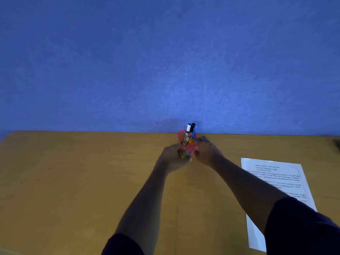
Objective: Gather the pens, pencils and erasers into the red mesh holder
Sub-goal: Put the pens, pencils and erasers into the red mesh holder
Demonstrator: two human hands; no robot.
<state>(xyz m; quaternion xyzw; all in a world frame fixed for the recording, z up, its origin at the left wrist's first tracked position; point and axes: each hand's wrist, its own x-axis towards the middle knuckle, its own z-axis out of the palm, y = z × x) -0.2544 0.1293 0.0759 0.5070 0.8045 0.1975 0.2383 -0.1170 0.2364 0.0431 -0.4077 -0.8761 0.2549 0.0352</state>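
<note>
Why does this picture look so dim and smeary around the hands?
Head view: light is low and bluish; the left hand and right hand are motion-blurred at the red mesh holder; the print on the paper is smeared, unreadable; the table's far edge bows from the wide lens.

Head view dim overall, strong blue cast. Blue wall brightest at frame centre, falls off toward corners, vignette-like. Soft shadow on wall just behind red mesh holder, left of pens. Both arms underexposed, near-silhouette. Motion blur on left hand and right hand; fingers not resolvable. Printed sheet at right is brightest item, text smeared, unreadable. Bench far edge bows, left corner curves down: wide-angle distortion. No glare.
</note>
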